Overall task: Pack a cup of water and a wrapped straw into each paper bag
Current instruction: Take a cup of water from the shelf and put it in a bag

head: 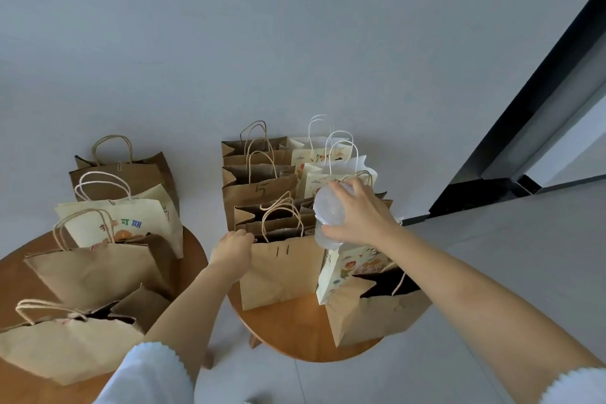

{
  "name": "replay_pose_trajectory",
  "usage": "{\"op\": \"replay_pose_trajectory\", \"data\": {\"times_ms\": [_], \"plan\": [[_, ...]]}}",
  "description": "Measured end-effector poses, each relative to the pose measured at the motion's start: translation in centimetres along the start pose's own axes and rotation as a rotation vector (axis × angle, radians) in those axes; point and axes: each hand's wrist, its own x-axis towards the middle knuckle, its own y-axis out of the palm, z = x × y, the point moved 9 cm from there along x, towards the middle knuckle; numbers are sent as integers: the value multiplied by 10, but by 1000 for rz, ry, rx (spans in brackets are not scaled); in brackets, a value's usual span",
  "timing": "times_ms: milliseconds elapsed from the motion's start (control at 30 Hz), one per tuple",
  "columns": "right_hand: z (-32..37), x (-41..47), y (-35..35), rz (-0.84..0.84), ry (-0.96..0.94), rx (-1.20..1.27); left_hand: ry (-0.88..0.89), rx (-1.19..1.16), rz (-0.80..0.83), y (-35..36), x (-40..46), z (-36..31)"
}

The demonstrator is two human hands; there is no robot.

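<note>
- Two round wooden tables are filling the lower frame: the left table [13, 275] is carrying a loose group of bags, the right table [295, 334] a tight cluster.
- The brown bag marked 11 [282, 275] is standing at lower centre, mouth up.
- The right hand [360, 216] is clamping the lidded cup [329, 216], tilted, just right of and above that mouth.
- The left hand [233, 248] is pinching the bag's left rim, nearer to it.
</note>
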Motion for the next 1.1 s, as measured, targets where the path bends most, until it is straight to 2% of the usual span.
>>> {"op": "replay_pose_trajectory", "data": {"times_ms": [400, 600, 800, 1000, 1100], "plan": [[-19, 25, 8, -8, 65, -9, 197, 69, -75, 5, 33, -20], [-21, 33, 12, -5, 59, -15, 375, 146, -85, 3, 35, -33], [-21, 40, 14, 12, 55, 1, 462, 203, -5, 9, 31, -37], [-12, 43, 11, 16, -1, 1, 463, 259, 85, 13, 27, -34], [-4, 41, 8, 7, -69, -9, 405, 327, 156, 19, 24, -27]]}}
